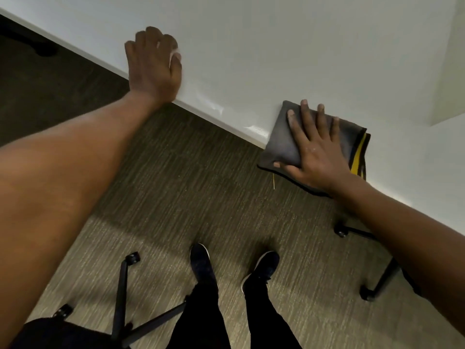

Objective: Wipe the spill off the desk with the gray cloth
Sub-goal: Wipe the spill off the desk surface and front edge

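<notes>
A white desk (289, 46) fills the upper right of the view, its near edge running diagonally from the upper left down to the right. Below that edge lies brown-gray striped carpet (196, 172). Two office chair bases stand on the carpet: one black star base with casters (125, 298) at the lower left, another (372, 273) partly under the desk edge at the right, crossed by the right forearm.

The person stands facing the desk edge, in dark trousers and dark shoes (201, 263).

The left hand (153, 66) lies palm down on the desk right at its near edge, fingers extended and together, gripping nothing; its outline is blurred.

The gray cloth (284, 142), folded, with a black hem and a yellow stripe showing on its right side, lies on the desk's near edge, its lower left part hanging over the edge above the carpet. The right hand (314, 149) presses flat on top of the cloth, fingers spread and straight, thumb along the overhanging hem.

Faint wet smears (216, 109) glint along the desk edge between the two hands.
</notes>
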### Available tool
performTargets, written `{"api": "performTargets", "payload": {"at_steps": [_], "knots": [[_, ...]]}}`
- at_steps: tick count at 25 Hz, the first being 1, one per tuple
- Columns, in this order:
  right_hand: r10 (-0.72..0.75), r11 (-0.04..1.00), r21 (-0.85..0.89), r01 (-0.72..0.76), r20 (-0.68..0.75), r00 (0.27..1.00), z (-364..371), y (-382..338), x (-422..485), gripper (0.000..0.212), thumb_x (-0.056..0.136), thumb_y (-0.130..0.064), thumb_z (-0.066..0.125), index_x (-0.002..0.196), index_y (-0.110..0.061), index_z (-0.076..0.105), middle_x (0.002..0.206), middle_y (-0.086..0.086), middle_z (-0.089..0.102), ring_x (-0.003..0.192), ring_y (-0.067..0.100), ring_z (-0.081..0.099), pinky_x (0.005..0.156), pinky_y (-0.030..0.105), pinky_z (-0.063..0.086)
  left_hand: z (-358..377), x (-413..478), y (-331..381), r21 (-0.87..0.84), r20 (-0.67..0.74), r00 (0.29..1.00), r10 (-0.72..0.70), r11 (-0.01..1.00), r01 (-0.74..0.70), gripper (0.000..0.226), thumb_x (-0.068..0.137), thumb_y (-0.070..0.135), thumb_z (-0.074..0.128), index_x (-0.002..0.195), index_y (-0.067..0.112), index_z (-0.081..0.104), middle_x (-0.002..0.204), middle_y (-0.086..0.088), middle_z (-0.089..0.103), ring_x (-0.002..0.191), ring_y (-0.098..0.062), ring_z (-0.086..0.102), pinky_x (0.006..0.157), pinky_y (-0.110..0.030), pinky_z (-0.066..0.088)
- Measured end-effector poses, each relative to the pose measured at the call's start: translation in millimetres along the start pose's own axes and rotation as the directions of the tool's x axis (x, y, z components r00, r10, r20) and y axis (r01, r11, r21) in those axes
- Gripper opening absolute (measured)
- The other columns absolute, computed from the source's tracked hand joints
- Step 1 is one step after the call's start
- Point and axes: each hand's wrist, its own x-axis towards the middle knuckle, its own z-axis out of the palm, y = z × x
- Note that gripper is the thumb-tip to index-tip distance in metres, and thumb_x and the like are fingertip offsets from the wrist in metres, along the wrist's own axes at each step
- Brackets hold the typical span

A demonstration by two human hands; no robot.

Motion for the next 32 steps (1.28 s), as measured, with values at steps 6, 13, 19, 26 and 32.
{"api": "performTargets", "payload": {"at_steps": [6, 13, 19, 26, 32], "knots": [[-0.112, 0.993, 0.018, 0.113, -0.047, 0.993, -20.6, -113.8, 107.4, 0.109, 0.087, -0.075, 0.048, 0.163, -0.015, -0.001, 0.171, 0.011, -0.012, 0.156, 0.04, -0.012, 0.122, 0.069, 0.001, 4.7, -0.3, -6.9, -0.047, -0.058, 0.998, -0.032, 0.998, 0.029, 0.04, 0.096, 0.035, 0.034, 0.122, 0.016, 0.058, 0.128, -0.011, 0.056, 0.119, -0.031, 0.05, 0.097, -0.042, 0.034], [-0.185, 0.982, 0.037, 0.187, -0.052, 0.981, -26.7, -154.1, 144.6, 0.091, 0.095, -0.066, 0.046, 0.164, -0.025, 0.004, 0.172, 0.007, -0.007, 0.157, 0.039, -0.008, 0.122, 0.067, 0.001, 0.4, -4.5, -2.6, -0.038, -0.069, 0.998, -0.014, 0.999, 0.012, 0.043, 0.095, 0.031, 0.034, 0.126, 0.015, 0.06, 0.13, -0.012, 0.056, 0.121, -0.03, 0.05, 0.099, -0.041, 0.033], [-0.222, 0.972, 0.052, 0.228, -0.106, 0.969, -9.1, -82.3, 69.0, 0.083, 0.099, -0.062, 0.044, 0.164, -0.028, 0.006, 0.173, 0.005, -0.003, 0.158, 0.036, -0.004, 0.124, 0.064, 0.003, -8.2, -21.5, 35.5, 0.049, -0.027, 0.984, -0.178, 0.983, 0.179, 0.046, 0.102, 0.035, 0.031, 0.136, 0.013, 0.053, 0.136, -0.015, 0.056, 0.124, -0.034, 0.052, 0.106, -0.045, 0.035], [-0.157, 0.987, 0.011, 0.159, -0.103, 0.982, 14.4, 63.2, -76.1, 0.083, 0.097, -0.069, 0.038, 0.164, -0.03, 0.007, 0.173, 0.002, 0.0, 0.159, 0.033, -0.002, 0.125, 0.062, 0.005, 11.3, -58.0, 162.9, -0.008, 0.021, 0.999, 0.039, 0.999, -0.039, 0.05, 0.104, 0.042, 0.033, 0.139, 0.014, 0.052, 0.142, -0.008, 0.051, 0.133, -0.026, 0.046, 0.11, -0.042, 0.029], [-0.082, 0.997, -0.014, 0.082, -0.056, 0.995, 25.5, 133.1, -143.7, 0.084, 0.096, -0.074, 0.025, 0.164, -0.031, 0.004, 0.173, -0.001, -0.003, 0.159, 0.028, -0.005, 0.124, 0.063, 0.009, 20.4, -54.4, 162.2, -0.037, -0.005, 1.0, 0.031, 0.999, -0.031, 0.05, 0.102, 0.042, 0.033, 0.137, 0.012, 0.055, 0.141, -0.01, 0.053, 0.132, -0.027, 0.047, 0.109, -0.042, 0.032]]}}
